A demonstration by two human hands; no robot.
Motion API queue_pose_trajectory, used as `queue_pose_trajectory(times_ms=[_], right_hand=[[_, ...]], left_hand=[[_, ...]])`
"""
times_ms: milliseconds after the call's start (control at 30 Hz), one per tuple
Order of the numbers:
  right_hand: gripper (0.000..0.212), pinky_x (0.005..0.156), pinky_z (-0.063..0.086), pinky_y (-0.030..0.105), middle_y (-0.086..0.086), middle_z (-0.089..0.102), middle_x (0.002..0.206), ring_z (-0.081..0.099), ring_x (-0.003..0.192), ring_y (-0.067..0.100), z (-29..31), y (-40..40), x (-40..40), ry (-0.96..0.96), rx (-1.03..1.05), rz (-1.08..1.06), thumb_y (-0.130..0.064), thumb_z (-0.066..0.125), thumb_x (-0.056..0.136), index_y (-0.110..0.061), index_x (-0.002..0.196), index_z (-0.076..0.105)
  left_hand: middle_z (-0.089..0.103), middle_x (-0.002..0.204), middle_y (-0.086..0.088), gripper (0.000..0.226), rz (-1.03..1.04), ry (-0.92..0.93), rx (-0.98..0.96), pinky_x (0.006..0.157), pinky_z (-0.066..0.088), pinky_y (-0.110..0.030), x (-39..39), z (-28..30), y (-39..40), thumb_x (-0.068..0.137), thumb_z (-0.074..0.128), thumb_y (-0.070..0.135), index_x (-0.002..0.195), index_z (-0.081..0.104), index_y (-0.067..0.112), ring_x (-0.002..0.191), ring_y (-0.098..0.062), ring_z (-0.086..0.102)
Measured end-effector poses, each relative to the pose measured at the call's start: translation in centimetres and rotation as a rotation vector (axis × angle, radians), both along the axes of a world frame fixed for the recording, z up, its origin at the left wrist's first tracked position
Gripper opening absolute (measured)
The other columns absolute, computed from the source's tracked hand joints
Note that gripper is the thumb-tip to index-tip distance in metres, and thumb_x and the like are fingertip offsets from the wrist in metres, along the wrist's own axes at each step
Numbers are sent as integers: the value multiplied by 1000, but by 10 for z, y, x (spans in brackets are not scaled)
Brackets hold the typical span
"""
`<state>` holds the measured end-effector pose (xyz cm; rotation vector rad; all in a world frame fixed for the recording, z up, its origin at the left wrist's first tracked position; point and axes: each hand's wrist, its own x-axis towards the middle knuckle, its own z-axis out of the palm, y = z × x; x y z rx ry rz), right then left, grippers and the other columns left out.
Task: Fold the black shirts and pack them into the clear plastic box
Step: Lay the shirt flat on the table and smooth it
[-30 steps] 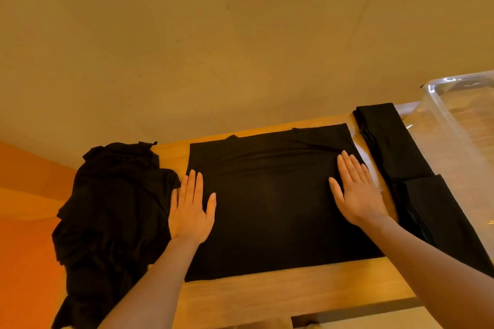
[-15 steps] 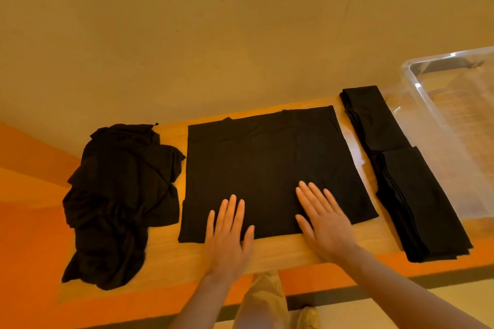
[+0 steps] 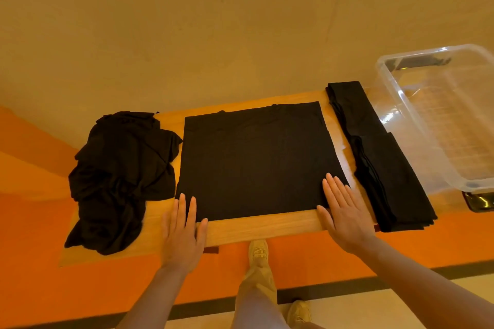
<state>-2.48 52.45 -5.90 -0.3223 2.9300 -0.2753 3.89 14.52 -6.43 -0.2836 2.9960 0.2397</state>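
To fold cleanly, the person is needing a pinch at both near corners, lifted evenly toward twelve o'clock. The left hand (image 3: 181, 232) is lying flat, fingers spread, tips touching the spread shirt (image 3: 254, 160) at seven o'clock; the right hand (image 3: 344, 216) is likewise flat at five o'clock. Folded shirts (image 3: 379, 157) are lying at three o'clock, beside the clear plastic box (image 3: 417, 128); a crumpled pile (image 3: 117, 176) is waiting at nine.

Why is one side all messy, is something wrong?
Nothing is broken. The crumpled pile of black shirts at the table's left end just isn't folded yet and hangs over the edge. The spread shirt and folded stack lie neat.
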Motion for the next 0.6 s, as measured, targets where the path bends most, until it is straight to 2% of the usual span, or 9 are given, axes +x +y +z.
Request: queue_pose_trajectory(times_ms=[133, 233, 267, 333, 400, 433, 500, 533, 600], right_hand=[[69, 120, -5, 34, -2, -6, 161, -16, 146, 8, 0, 9, 20, 25, -43, 47, -59, 4, 97, -18, 153, 1], [67, 119, -4, 32, 1, 3, 161, -8, 148, 11, -1, 19, 33, 60, -3, 87, -57, 9, 100, -15, 153, 9], [66, 119, -3, 32, 2, 7, 161, -5, 148, 12, -1, 23, 38, 68, 5, 101, -55, 11, 100, -15, 153, 12], [63, 119, 0, 32, 2, 12, 160, -1, 149, 14, -1, 30, 46, 74, 16, 113, -52, 17, 101, -15, 152, 18], [60, 121, 11, 38, 4, 18, 159, 5, 149, 17, -2, 35, 54, 89, 48, 118, -46, 26, 99, -15, 150, 22], [58, 119, 22, 41, 6, 24, 157, 11, 148, 20, -2, 37, 56, 98, 59, 122, -41, 35, 97, -15, 149, 26], [63, 102, 46, 42, 10, 39, 150, 31, 141, 26, 0, 40, 58, 99, 51, 131, -21, 66, 86, -10, 142, 40], [68, 90, 54, 38, 11, 45, 145, 41, 135, 29, 1, 42, 58, 99, 52, 135, -11, 76, 75, -8, 137, 48], [71, 77, 59, 32, 12, 53, 137, 53, 124, 29, 5, 44, 58, 126, 62, 143, 0, 83, 63, -6, 129, 57]], left_hand=[[9, 160, -2, 65, -36, 13, 3, 119, 4, -43, 30, 0, 3, 99, 8, 55, 152, 17, 20, 149, -17, -1], [9, 160, 2, 63, -23, 1, 6, 117, 11, -42, 47, 4, 1, 98, 9, 55, 152, 16, 24, 148, -13, -1], [13, 160, 3, 62, -19, -1, 2, 115, 15, -43, 52, 5, 0, 97, 12, 54, 152, 20, 25, 148, -13, 4], [31, 155, 1, 59, -19, -7, -24, 108, 29, -47, 60, 9, -3, 96, 22, 50, 146, 38, 23, 143, -16, 24], [51, 139, -2, 49, -63, 36, -71, 96, 39, -47, 67, 10, -8, 92, 41, 44, 133, 53, 19, 129, -19, 44], [57, 130, -4, 41, -98, 92, -98, 91, 40, -47, 70, 9, -11, 89, 57, 36, 126, 59, 16, 121, -20, 49], [63, 111, -6, 42, -150, 189, -149, 86, 37, -44, 73, 10, -14, 70, 84, 13, 109, 67, 13, 105, -21, 55], [64, 101, -6, 41, -182, 219, -181, 85, 35, -42, 72, 12, -15, 63, 87, 6, 99, 69, 12, 98, -22, 57], [63, 88, -5, 37, -253, 256, -238, 83, 35, -40, 68, 15, -16, 56, 88, -1, 84, 69, 12, 86, -22, 60]])
